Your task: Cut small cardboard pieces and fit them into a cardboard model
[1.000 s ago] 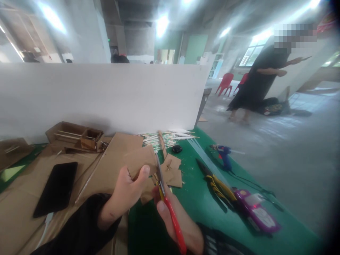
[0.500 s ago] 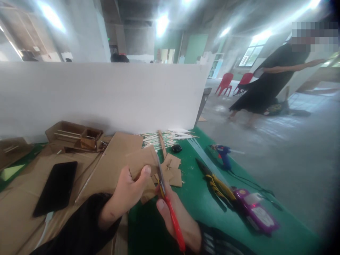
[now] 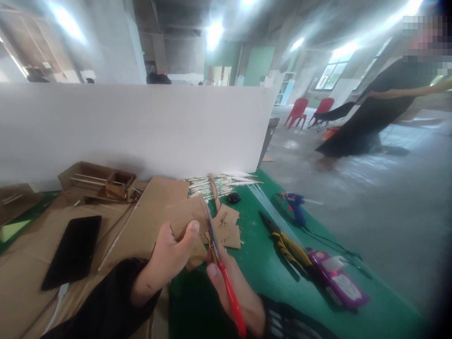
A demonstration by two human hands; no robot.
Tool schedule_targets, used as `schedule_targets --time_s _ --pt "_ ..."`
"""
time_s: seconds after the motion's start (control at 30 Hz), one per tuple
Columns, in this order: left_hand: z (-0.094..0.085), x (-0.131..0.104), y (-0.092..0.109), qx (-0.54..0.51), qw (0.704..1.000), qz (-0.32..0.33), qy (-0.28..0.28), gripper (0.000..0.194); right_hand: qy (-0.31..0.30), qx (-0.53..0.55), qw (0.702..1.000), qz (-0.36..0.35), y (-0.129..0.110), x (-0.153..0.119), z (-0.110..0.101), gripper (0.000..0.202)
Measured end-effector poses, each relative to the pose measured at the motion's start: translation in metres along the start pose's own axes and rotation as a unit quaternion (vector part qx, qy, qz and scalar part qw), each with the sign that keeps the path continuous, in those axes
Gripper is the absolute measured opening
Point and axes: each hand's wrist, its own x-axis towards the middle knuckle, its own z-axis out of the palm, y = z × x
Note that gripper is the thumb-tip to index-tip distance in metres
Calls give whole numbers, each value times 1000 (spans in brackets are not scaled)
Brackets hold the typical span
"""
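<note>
Between the thumb and fingers of my left hand [image 3: 169,259] is a piece of cardboard [image 3: 187,214], tilted above the work surface. My right hand [image 3: 235,278] is closed around red-handled scissors [image 3: 231,294], whose blades point up along the cardboard's right edge. Whether the blades are fully closed is hard to make out. Just beyond the scissors lie several small cut cardboard pieces [image 3: 231,235] on the green table [image 3: 257,273]. A larger cardboard sheet [image 3: 141,226] lies under and left of my left hand.
On the left are a black phone [image 3: 74,252] with a white cable and a cardboard box [image 3: 84,176]. Pliers [image 3: 287,245], a purple device [image 3: 337,280] and a blue glue gun [image 3: 298,207] lie right. Behind stand a white panel [image 3: 141,127] and a walking person [image 3: 384,103].
The person in dark clothes has walked further right, uncovering more of a dark chair. My hands, the scissors and the cardboard have hardly moved.
</note>
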Motion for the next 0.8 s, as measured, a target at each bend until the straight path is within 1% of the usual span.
schedule_targets --time_s 0.07,0.23,0.37,0.47,0.57,0.67,0.8 --pt "0 0 1 -5 1000 -3 3 30 -13 2 1000 -1 2 0 0 33" --pt "0 0 0 2 1000 7 -6 31 -1 -21 1000 6 6 -1 -1 33" --pt "-1 0 0 15 1000 7 1 29 0 -16 1000 -10 4 0 -2 41" --pt "0 0 2 14 1000 7 -4 28 -9 -27 999 -22 4 -1 -3 45" --pt "1 -2 3 13 1000 6 -13 26 -10 -31 999 -29 8 -3 -3 44" --pt "2 -3 3 6 1000 0 -20 25 2 -48 998 -33 13 -4 -3 40" --pt "2 -3 2 8 1000 -4 -9 25 5 -46 998 -33 8 -2 -3 36"
